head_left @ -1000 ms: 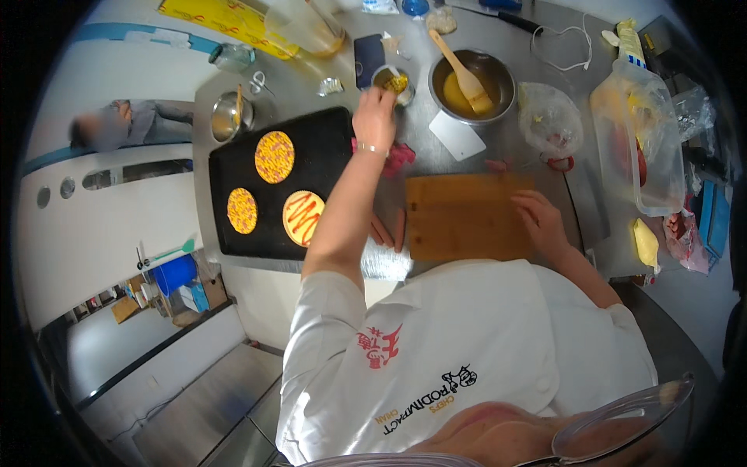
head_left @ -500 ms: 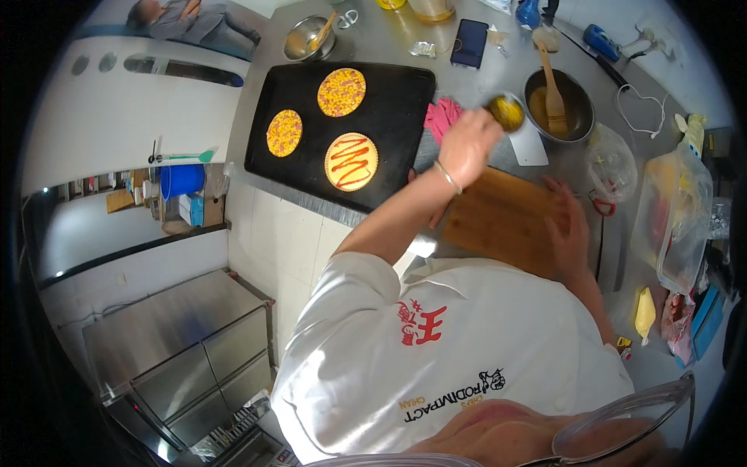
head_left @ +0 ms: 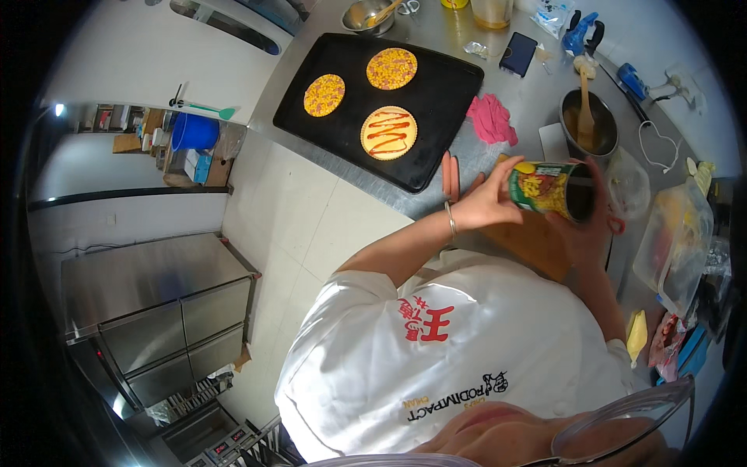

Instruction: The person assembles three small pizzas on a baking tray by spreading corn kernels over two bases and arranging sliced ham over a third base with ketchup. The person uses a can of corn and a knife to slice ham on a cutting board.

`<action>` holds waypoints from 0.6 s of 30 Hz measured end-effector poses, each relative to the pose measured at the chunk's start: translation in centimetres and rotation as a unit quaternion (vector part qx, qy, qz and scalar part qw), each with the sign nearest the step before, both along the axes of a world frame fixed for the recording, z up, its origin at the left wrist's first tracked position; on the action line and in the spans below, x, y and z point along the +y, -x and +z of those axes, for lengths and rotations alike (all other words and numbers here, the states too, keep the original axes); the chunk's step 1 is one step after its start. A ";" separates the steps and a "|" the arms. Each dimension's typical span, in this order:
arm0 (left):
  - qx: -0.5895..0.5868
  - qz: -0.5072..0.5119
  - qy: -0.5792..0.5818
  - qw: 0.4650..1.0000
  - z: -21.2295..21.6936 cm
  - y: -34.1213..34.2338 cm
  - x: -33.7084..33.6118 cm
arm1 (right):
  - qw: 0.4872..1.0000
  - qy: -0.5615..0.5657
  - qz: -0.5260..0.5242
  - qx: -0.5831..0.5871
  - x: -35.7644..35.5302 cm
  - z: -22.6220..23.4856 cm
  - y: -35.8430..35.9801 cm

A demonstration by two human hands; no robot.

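Okay, closest in we've got the wooden cutting board (head_left: 537,253), and over it the corn can (head_left: 542,189), tipped right onto its side! Its long axis runs left to right, nearly level, the dark open mouth facing right. The left hand (head_left: 486,204) grips the base end, thumb parted from fingers, can pinched between. The right hand (head_left: 582,229) is up at the mouth, but it's blurred; can't tell how firmly those fingers press. Farther out: two sausages (head_left: 450,177), a pink cloth (head_left: 492,119), the black baking tray (head_left: 436,86) carrying three round tarts (head_left: 389,133), then a phone (head_left: 518,54).
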State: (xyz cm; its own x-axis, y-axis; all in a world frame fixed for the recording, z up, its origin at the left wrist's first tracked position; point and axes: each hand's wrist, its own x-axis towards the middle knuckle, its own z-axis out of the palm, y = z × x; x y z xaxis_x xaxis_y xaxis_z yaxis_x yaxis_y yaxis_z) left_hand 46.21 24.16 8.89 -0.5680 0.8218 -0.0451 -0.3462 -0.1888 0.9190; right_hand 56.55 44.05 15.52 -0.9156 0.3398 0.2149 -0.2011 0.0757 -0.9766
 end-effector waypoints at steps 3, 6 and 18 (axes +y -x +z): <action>-0.366 0.013 -0.064 0.928 0.9 -1.2 0.6 | 0.993 -0.094 0.026 -0.067 0.0 -3.8 -0.6; -0.337 0.055 -0.014 0.940 3.5 -1.5 1.2 | 0.987 0.140 0.059 -0.055 1.9 -2.0 -0.1; 0.119 0.164 0.111 0.973 3.0 -2.9 2.1 | 0.858 0.493 -0.050 -0.138 0.9 -3.3 0.6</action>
State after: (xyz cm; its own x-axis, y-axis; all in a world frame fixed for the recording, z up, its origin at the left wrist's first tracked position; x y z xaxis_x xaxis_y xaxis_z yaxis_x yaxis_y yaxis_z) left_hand 49.07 26.29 11.84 -0.8139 0.5799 -0.0363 -0.0732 -0.0404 0.9965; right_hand 55.93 44.97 12.22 -0.8408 0.3120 -0.4424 0.0069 -0.8109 -0.5851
